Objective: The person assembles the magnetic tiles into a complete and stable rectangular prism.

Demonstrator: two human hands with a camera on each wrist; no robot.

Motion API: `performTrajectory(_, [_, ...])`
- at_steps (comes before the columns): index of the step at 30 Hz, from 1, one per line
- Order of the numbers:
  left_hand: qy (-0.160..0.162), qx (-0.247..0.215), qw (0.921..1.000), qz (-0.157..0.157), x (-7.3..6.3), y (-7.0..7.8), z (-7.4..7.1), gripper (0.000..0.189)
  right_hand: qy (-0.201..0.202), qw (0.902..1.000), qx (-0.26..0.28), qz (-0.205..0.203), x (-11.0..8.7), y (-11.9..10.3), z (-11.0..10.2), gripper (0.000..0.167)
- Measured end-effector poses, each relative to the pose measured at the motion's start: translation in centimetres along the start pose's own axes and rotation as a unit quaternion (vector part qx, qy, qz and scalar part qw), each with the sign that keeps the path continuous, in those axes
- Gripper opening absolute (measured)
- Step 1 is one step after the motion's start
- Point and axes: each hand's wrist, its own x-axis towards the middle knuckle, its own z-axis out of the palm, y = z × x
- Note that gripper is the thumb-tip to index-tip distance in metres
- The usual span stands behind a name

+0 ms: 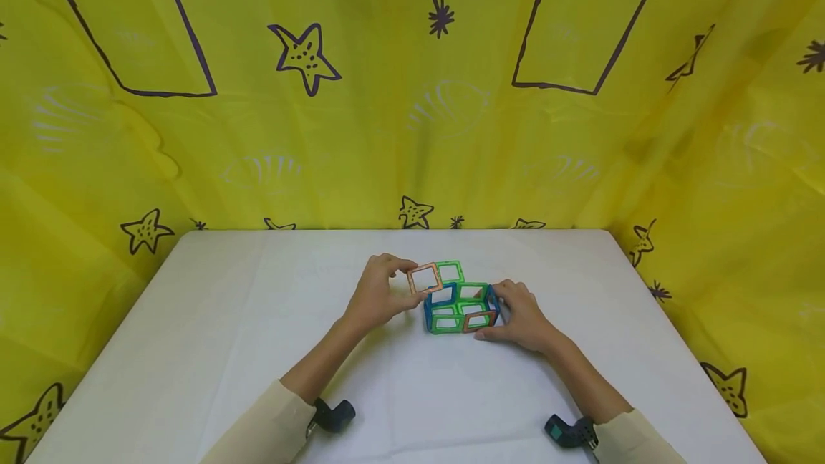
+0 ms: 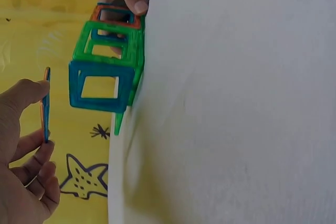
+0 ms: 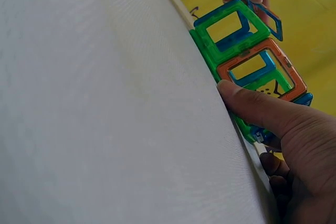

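Observation:
My left hand [image 1: 377, 296] pinches a square magnetic tile [image 1: 423, 267] by opposite edges, thumb against fingers. Seen edge-on in the left wrist view, this tile [image 2: 45, 106] is orange on one face and blue on the other. It is held up beside an open box of magnetic tiles [image 1: 460, 304] with green, blue and orange walls. My right hand [image 1: 525, 319] grips the box's right end, thumb [image 3: 247, 100] at the low corner of the orange front tile [image 3: 288, 67], other fingers round the end, partly hidden. Behind the box a green tile [image 1: 450, 263] sticks out.
The box stands on a white-covered table [image 1: 412, 392], towards its far edge. A yellow curtain [image 1: 374, 127] with drawn starfish surrounds the back and sides. A dark wrist camera [image 1: 334, 415] sits at the left cuff, another camera [image 1: 570, 432] at the right.

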Motion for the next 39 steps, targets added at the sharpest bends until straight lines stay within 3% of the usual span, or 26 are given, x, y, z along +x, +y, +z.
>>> performTrajectory(9, [-0.038,0.014,0.9991,0.014,-0.4,1.0,0.5,0.046,-0.004,1.0000,-0.002,-0.003,-0.1,-0.2,0.0,0.072])
performTrajectory(25, [-0.098,0.049,0.9939,-0.010,-0.1,2.6,2.1,0.051,0.000,1.0000,-0.003,-0.007,-0.2,0.0,0.0,0.072])
performTrajectory(39, [-0.114,0.053,0.9919,-0.018,-0.1,2.7,2.3,0.050,0.002,1.0000,-0.005,-0.001,-0.1,-0.2,0.0,0.075])
